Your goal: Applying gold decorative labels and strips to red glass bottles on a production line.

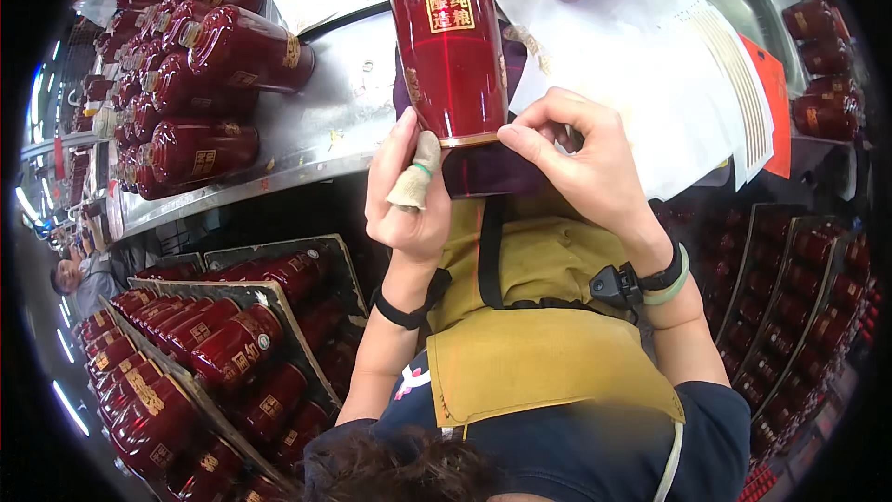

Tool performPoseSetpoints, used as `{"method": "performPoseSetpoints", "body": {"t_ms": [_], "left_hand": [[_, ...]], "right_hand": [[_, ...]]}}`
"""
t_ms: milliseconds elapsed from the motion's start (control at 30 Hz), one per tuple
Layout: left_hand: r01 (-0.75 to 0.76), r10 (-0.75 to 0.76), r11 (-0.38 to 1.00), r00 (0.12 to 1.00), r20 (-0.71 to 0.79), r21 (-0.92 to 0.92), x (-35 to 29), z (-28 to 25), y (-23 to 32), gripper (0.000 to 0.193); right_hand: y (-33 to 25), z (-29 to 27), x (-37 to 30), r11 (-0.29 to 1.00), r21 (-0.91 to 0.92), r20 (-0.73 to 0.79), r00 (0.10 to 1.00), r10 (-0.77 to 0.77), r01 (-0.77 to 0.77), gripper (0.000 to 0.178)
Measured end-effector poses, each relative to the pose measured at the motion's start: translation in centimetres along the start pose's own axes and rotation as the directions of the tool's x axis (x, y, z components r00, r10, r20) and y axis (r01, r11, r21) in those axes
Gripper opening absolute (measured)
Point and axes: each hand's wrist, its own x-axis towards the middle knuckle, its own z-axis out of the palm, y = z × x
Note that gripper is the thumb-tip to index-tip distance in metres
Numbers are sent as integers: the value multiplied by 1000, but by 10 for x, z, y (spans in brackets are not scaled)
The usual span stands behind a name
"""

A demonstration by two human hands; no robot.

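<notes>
A glossy dark red bottle (455, 70) with a gold square label lies in front of me, base toward me, on a dark purple cloth (492, 172). A thin gold band (469, 140) runs along its base edge. My left hand (401, 214) grips the lower left side of the bottle by the base; one finger wears a pale cloth finger cover (415, 177) with a green band. At the right end of the gold band, my right hand (595, 153) has thumb and forefinger pinched together. Whatever is between those fingertips is too small to make out.
Many similar red bottles (246, 46) lie stacked on the metal table (344, 84) at left. White sheets (632, 65) and an orange-red sheet (769, 102) cover the right side. Divided crates of bottles (232, 344) stand below at left, with more racks (790, 288) at right.
</notes>
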Motion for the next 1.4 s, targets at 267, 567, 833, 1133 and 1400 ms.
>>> {"method": "performPoseSetpoints", "body": {"t_ms": [267,567,833,1133,1400], "left_hand": [[-66,67,977,998,4,202,4,0,13,32],[-189,176,976,978,114,112,19,-4,11,18],[-4,3,1000,1000,-23,-30,6,3,4,33],[33,-33,999,999,-4,21,2,3,7,30],[64,-64,998,998,-30,21,0,3,7,31]], "right_hand": [[-1,0,2,1000,-12,-12,1000,-8,8,15],[5,5,0,1000,-19,-29,1000,-5,4,16],[8,7,2,976,141,-18,985,171,-167,19],[12,15,4,950,229,40,977,209,-212,24],[10,16,5,968,116,43,974,221,-224,26]]}}
